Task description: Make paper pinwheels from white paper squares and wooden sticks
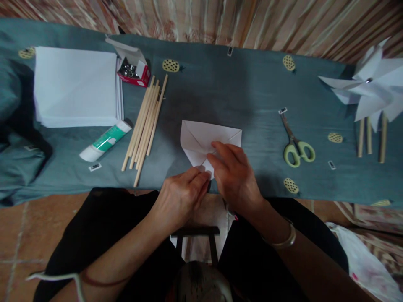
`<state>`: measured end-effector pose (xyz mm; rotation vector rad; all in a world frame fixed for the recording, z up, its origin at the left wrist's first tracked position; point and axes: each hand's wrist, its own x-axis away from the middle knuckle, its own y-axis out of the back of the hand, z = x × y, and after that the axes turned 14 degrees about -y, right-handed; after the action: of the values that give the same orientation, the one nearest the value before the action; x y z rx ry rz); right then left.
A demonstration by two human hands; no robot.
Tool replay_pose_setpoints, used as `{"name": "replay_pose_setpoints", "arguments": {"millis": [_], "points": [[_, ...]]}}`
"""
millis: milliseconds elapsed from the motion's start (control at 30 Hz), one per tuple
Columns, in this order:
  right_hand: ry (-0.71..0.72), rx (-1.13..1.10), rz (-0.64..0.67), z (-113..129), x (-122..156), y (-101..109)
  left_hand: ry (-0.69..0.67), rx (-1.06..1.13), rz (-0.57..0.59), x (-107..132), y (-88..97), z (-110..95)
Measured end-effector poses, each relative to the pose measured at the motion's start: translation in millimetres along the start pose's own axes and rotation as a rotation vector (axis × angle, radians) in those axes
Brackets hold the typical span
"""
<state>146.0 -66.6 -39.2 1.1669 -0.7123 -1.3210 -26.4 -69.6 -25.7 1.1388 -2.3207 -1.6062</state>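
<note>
Gently, I'd edge-grip this likely flimsy creased white paper, left hand pinching its near corner, right hand half-open atop

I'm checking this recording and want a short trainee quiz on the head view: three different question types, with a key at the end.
1. Multiple choice: which of these lies to the right of the right hand?
A) the green-labelled tube
B) the scissors
C) the box of metal pieces

2. True or false: the left hand and the right hand both touch the folded white paper.

3. Fill the gap: the bangle is worn on the person's ___ side.

Key: 1. B; 2. True; 3. right
</note>
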Motion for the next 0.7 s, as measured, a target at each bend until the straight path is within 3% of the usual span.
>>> {"name": "replay_pose_setpoints", "arguments": {"millis": [333,700], "points": [[0.099,0.074,-0.069,9.7,-10.0,-0.6,0.0,-0.018,0.071,-5.4,4.1,2.3],[0.086,-0.017,-0.011,5.5,-2.5,-5.6,0.004,0.007,0.048,-3.2,5.3,3.5]]}}
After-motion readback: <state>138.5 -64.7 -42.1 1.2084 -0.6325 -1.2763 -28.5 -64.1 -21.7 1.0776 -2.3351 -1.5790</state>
